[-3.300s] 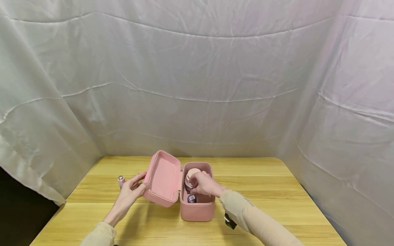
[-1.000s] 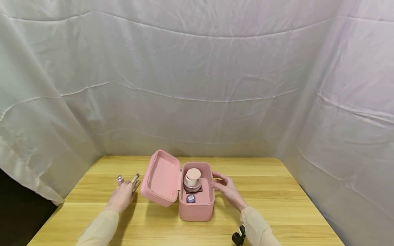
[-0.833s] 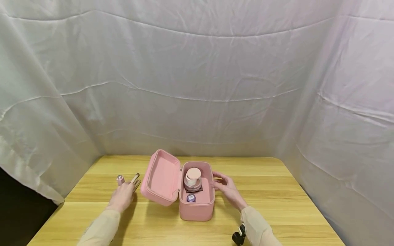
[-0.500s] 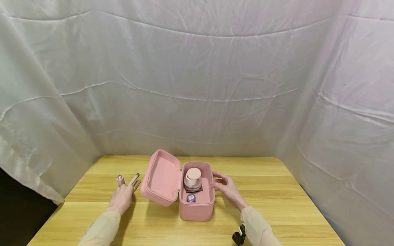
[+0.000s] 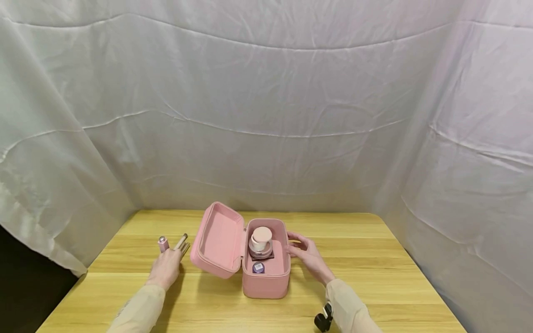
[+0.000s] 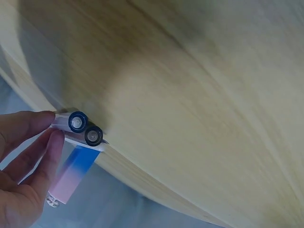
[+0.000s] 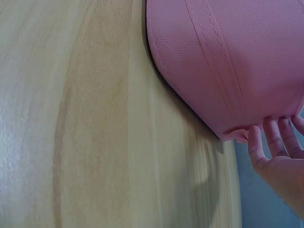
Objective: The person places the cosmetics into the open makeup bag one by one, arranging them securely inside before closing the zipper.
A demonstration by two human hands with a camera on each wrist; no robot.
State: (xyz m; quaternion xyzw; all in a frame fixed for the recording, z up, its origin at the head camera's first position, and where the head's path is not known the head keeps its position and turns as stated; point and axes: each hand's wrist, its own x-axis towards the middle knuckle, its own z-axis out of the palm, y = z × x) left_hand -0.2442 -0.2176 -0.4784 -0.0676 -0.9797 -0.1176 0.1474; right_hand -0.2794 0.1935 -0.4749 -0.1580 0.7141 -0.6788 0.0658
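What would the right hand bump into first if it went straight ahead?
The right hand would likely meet the side of the pink case first; they seem to be touching now.

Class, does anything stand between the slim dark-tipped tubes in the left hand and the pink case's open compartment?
Yes: the open case lid stands tilted between the slim dark-tipped tubes in the left hand and the compartment. Nothing visible blocks a path over it.

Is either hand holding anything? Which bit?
The left fingers pinch one or both tubes by the sides, near the dark ends. The right hand just touches the box.
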